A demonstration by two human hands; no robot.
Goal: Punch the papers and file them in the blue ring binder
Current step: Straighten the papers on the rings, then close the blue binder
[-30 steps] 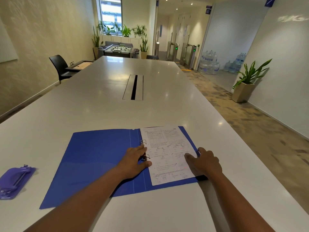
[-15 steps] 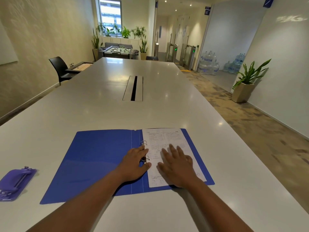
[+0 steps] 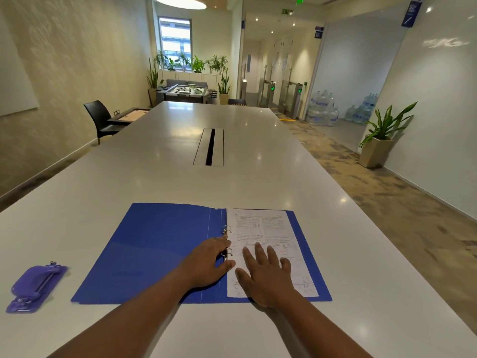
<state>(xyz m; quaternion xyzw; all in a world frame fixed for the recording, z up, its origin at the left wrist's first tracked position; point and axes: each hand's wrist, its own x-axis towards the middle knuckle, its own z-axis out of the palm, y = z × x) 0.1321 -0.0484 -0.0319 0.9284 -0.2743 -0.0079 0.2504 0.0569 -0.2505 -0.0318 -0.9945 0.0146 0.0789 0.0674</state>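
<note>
The blue ring binder lies open on the worktop, left hand curled at its rings, right hand flat, fingers spread, on the filed papers.

Glossy white table, matt blue plastic binder w/ metal rings, printed paper.

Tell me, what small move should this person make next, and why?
Probably snap the rings shut. The papers already lie on the right half of the open blue binder, the right hand presses them flat, and the left hand rests at the rings.
</note>
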